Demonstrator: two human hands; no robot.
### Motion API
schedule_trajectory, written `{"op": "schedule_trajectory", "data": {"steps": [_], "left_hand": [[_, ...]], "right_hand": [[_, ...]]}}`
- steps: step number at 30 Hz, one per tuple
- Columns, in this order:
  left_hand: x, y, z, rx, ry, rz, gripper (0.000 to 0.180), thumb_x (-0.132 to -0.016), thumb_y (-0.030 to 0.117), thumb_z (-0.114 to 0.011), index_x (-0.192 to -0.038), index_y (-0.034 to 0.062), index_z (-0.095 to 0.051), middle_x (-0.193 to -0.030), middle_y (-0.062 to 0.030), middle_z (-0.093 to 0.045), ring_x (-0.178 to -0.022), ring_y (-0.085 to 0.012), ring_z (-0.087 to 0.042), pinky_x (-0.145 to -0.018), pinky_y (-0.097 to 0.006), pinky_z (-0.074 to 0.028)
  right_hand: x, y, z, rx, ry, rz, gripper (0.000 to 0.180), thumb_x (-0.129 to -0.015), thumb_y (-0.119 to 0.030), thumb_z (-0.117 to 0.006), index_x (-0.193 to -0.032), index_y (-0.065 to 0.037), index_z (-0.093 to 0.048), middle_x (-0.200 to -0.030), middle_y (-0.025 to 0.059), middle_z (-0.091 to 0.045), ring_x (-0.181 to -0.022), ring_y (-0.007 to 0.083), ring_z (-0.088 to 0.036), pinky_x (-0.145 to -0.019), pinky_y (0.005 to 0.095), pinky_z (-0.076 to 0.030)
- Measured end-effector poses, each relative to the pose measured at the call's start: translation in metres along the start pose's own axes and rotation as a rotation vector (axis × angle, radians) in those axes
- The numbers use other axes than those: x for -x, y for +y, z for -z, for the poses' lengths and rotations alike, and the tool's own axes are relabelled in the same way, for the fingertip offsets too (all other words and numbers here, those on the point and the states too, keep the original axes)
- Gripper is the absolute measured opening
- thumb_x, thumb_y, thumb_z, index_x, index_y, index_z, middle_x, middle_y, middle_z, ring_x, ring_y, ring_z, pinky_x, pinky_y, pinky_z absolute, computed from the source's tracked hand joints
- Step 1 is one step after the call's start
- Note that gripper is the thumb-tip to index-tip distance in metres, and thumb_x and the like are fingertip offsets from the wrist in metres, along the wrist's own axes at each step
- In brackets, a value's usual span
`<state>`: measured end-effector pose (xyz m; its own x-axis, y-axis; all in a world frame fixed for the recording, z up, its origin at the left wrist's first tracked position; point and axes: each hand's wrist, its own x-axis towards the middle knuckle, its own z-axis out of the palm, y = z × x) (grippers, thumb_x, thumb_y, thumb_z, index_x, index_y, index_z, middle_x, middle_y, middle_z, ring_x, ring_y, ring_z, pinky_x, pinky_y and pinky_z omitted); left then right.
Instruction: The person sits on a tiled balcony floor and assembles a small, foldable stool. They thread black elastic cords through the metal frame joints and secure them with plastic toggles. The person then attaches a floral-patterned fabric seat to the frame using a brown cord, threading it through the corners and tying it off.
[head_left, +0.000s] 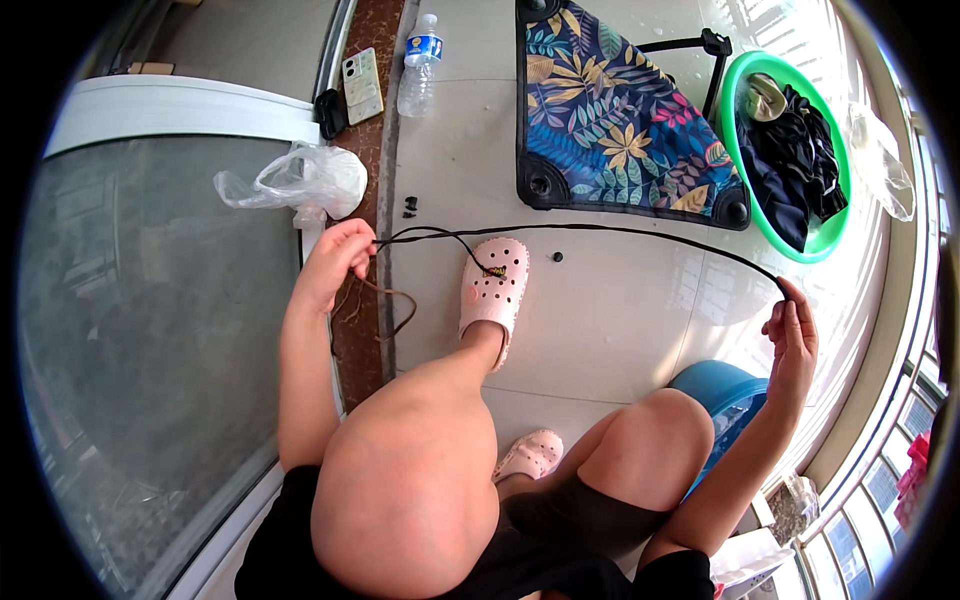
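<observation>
On the big pale floor (600, 310) lies a bright leafy cloth panel (620, 110), and near it a long black cord (620, 228) hangs in the air above a pink shoe (495, 290). The cord looks light, soft and bendy, best held near its ends, where the left hand (345, 255) and right hand (790, 325) each pinch it with their fingertips.

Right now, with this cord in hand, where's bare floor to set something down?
On your side of the cord, the tile between the forward shoe and blue tub looks bare. So does a strip between bottle and patterned fabric. The sill, around phone and plastic bag, is crowded.
</observation>
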<state>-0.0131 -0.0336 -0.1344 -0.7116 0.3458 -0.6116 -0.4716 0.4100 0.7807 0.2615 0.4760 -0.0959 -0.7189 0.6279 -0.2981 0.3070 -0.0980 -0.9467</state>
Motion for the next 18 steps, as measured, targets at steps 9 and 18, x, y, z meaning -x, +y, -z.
{"op": "schedule_trajectory", "data": {"steps": [9,18], "left_hand": [[-0.041,0.035,-0.121,0.047,-0.061,-0.264,0.031,-0.099,0.027,-0.058,-0.118,0.0032,-0.064,-0.111,-0.0054,-0.065,-0.102,-0.0170,-0.060,-0.093,-0.032,-0.045],[-0.068,0.062,-0.154,0.278,-0.158,-0.338,0.018,-0.094,0.016,-0.067,-0.109,0.0066,-0.063,-0.098,0.0029,-0.064,-0.093,-0.0063,-0.056,-0.087,-0.024,-0.044]], "right_hand": [[0.015,-0.041,-0.120,0.000,-0.587,-0.130,0.017,-0.097,0.001,-0.052,-0.113,0.000,-0.058,-0.108,0.0097,-0.069,-0.091,0.0133,-0.064,-0.081,0.0255,-0.049],[0.005,-0.039,-0.182,0.239,-0.606,-0.136,0.016,-0.093,-0.004,-0.062,-0.108,0.000,-0.066,-0.108,0.0069,-0.069,-0.089,0.0117,-0.066,-0.073,0.0263,-0.052]]}}
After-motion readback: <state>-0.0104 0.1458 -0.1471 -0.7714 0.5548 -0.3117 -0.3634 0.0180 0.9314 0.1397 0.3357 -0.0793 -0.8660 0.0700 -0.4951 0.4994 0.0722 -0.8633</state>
